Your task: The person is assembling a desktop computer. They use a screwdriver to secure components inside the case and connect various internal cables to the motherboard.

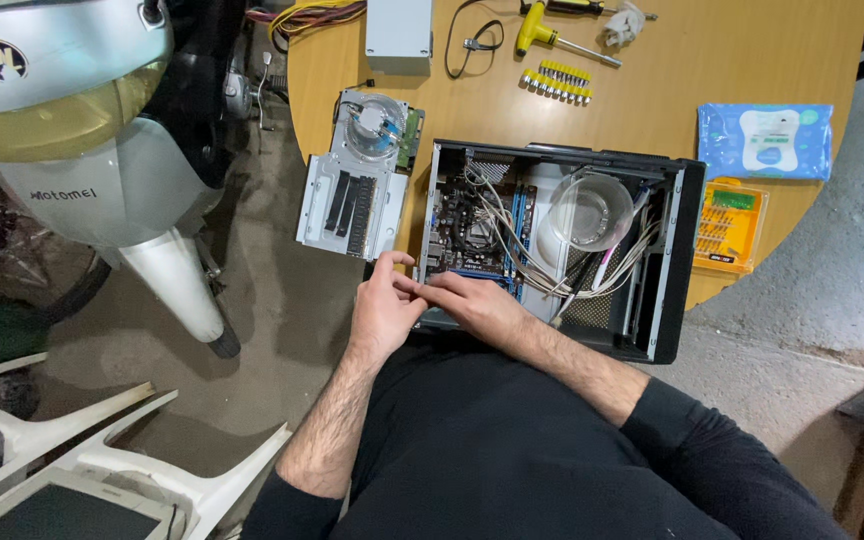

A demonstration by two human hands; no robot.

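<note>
An open black computer case (pixel 667 260) lies flat on the round wooden table (pixel 682 60), its motherboard (pixel 462 230) and bundles of cables (pixel 532 270) exposed. A clear round bowl (pixel 590 210) rests inside it. My left hand (pixel 384 305) and my right hand (pixel 472 302) meet at the case's near left corner, fingertips touching. They seem to pinch something small, hidden between the fingers.
A removed grey side panel (pixel 352 195) with a clear fan duct lies left of the case. A yellow screwdriver (pixel 550 35), a row of bits (pixel 557 82), a grey box (pixel 399 32), a blue wipes pack (pixel 764 140) and an orange bit case (pixel 730 225) sit around. A scooter (pixel 92 150) and white chairs (pixel 122 460) stand left.
</note>
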